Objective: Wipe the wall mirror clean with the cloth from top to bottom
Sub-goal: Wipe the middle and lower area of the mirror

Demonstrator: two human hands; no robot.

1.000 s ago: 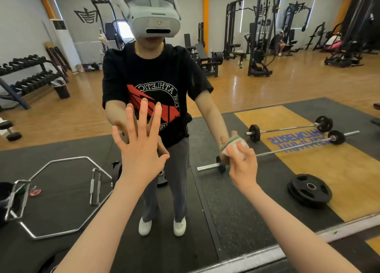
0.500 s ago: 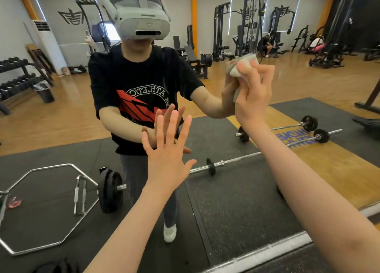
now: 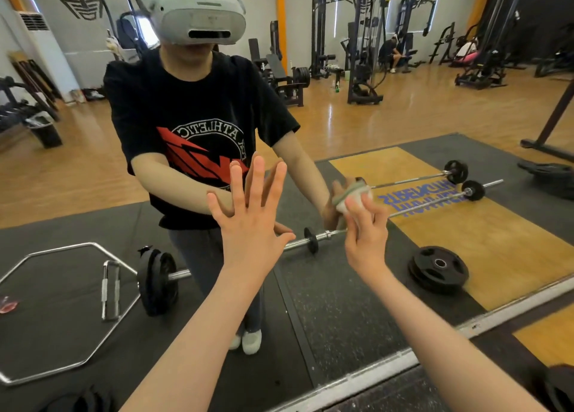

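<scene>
The wall mirror (image 3: 403, 125) fills almost the whole view and reflects a gym and a person in a black T-shirt and grey headset. My left hand (image 3: 253, 222) lies flat on the glass at mid height, fingers straight and spread. To its right, my right hand (image 3: 366, 234) grips a bunched white cloth with a green edge (image 3: 352, 194) and holds it against the glass, at about the same height as my left hand. Reflections of both hands meet them at the glass.
The mirror's metal bottom edge (image 3: 403, 359) runs diagonally across the lower right, with dark and yellow floor below it. In the reflection lie barbells (image 3: 435, 175), a weight plate (image 3: 439, 267), a hex bar (image 3: 62, 287) and gym machines further back.
My right hand swept the cloth from high on the glass down to mid height. My left hand stayed flat on the mirror. The view shifted slightly.
</scene>
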